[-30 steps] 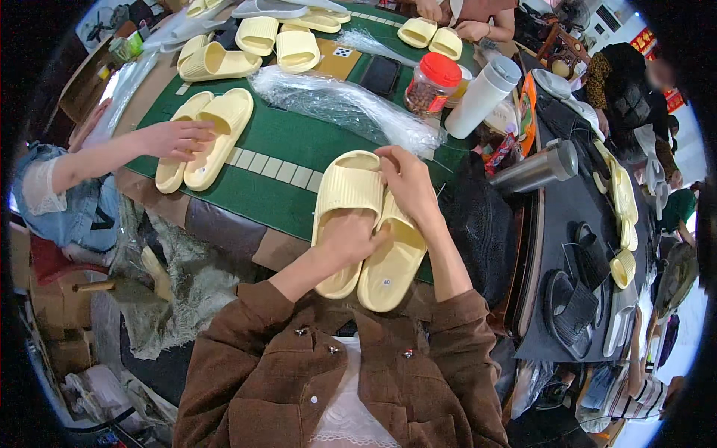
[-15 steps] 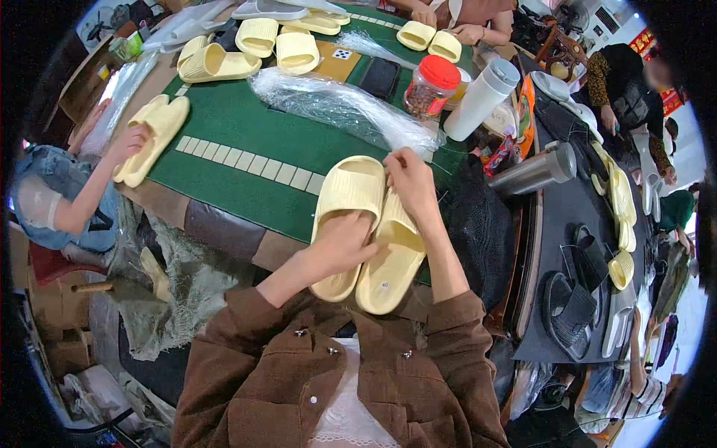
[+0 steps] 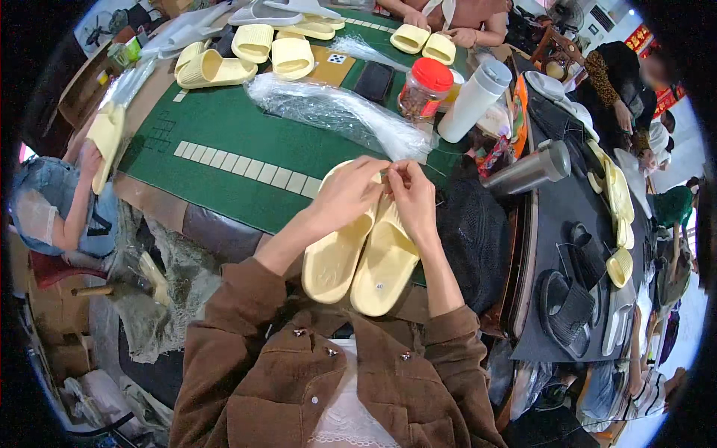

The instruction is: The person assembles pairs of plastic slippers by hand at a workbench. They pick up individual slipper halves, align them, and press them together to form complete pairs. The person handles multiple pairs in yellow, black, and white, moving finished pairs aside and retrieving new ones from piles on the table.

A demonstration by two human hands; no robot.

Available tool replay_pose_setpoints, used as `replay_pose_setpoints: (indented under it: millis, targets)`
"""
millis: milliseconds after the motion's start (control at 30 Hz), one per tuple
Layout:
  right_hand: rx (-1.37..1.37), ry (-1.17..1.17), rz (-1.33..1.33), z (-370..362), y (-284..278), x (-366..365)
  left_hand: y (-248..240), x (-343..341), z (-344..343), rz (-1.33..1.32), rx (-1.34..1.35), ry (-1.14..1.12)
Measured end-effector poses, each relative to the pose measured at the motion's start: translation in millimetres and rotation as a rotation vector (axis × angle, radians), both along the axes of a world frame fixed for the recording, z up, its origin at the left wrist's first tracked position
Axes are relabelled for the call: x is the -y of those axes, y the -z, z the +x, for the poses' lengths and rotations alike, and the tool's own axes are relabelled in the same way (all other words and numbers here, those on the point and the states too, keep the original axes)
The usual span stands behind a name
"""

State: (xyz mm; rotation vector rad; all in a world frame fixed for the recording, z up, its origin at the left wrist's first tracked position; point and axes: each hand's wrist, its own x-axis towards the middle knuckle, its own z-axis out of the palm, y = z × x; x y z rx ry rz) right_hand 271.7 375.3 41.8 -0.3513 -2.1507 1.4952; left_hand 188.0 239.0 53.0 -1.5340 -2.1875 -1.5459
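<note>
A pair of pale yellow slide slippers (image 3: pixel 382 278) lies side by side in front of me, toes pointing away, at the near edge of the green table top (image 3: pixel 246 205). My left hand (image 3: pixel 345 196) is over the upper part of the left slipper, its fingertips pinched together. Right beside it, my right hand (image 3: pixel 413 198) is pinched at the top of the right slipper. The fingertips of both hands almost meet between the two slippers. What they pinch is too small to make out. My hands hide much of the slipper straps.
Beyond my hands lies a bundle of clear plastic strands (image 3: pixel 328 110). A red-lidded jar (image 3: pixel 424 89), a white bottle (image 3: pixel 476 99) and a steel tumbler (image 3: pixel 532 169) stand to the right. More yellow slippers (image 3: pixel 216 69) lie at the far left. A co-worker's hand (image 3: pixel 90 158) holds a slipper.
My left hand has come out of the left slipper and moved up to my right hand, fingertips now pinched. The co-worker at left has lifted slippers off the table toward themself.
</note>
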Motion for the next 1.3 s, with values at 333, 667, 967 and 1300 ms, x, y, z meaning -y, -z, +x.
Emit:
replay_pose_setpoints:
  millis: [333,667,967,1300]
  targets:
    - [-0.063,0.057,-0.052,0,4,3,20,-6,5,0.059,0.232,-0.165]
    - [-0.104,0.064,-0.033,1,5,2,22,-5,7,0.092,0.25,-0.203]
    - [-0.1,0.115,-0.244,5,2,-2,23,-4,7,0.1,0.266,-0.183]
    - [-0.437,0.066,-0.689,29,-16,0,21,-6,10,0.099,0.26,-0.201]
